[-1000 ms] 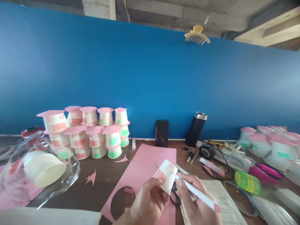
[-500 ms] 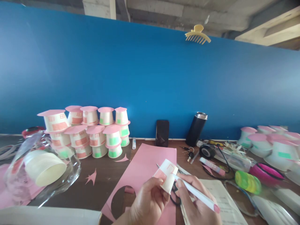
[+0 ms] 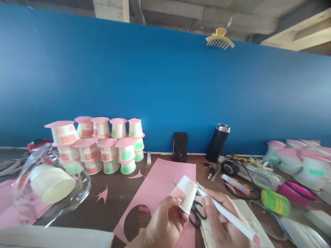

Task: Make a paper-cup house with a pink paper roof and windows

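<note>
My left hand (image 3: 167,220) is closed around a small white paper cup (image 3: 186,193), tilted, with a pink patch and pink lines drawn on its side. In my right hand (image 3: 219,217) is a white marker pen (image 3: 230,215) with a pink end; its tip is close to the cup's edge, and I cannot tell whether it touches. Beneath the hands lies a pink paper sheet (image 3: 165,179) with a round hole cut in it. Black-handled scissors (image 3: 198,213) rest partly behind the cup.
Stacked cups (image 3: 106,148) with pink paper tops stand at the left, near a plastic-wrapped cup stack (image 3: 53,184). A phone (image 3: 180,147) and a black bottle (image 3: 218,143) stand by the blue partition (image 3: 160,86). Rightward are keys (image 3: 210,168), a glue stick (image 3: 235,183) and more topped cups (image 3: 310,165).
My right hand has moved slightly right and down with the marker, drawing its tip back from the drawn lines. More of the scissors shows. The whole view has shifted a little.
</note>
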`<state>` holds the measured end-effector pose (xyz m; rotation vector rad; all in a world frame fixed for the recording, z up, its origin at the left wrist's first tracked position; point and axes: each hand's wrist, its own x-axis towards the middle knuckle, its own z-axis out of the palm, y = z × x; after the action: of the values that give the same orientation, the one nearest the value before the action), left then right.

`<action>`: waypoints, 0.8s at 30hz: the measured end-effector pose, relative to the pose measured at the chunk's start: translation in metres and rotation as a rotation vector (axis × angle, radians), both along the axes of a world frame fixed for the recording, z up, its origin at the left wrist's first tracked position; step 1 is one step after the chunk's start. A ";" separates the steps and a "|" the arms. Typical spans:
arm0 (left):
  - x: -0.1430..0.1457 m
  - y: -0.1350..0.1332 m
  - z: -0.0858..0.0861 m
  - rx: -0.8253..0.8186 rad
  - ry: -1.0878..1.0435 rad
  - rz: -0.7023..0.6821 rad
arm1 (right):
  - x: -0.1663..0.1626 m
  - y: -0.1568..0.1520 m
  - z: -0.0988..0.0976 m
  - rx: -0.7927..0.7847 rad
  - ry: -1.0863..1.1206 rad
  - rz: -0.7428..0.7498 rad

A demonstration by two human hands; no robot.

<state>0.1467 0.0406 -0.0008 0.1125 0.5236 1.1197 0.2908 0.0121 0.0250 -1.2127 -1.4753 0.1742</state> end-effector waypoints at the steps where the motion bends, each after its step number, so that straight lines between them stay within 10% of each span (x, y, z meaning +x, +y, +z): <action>1: 0.000 0.000 -0.001 0.003 0.002 -0.001 | 0.000 0.001 0.000 0.003 -0.011 0.007; 24: 0.004 -0.003 -0.002 0.110 0.082 -0.005 | 0.005 0.003 -0.013 -0.039 -0.121 0.120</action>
<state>0.1508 0.0378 -0.0027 0.2561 0.5340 1.1424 0.2953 0.0155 0.0118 -1.1841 -1.6577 0.2150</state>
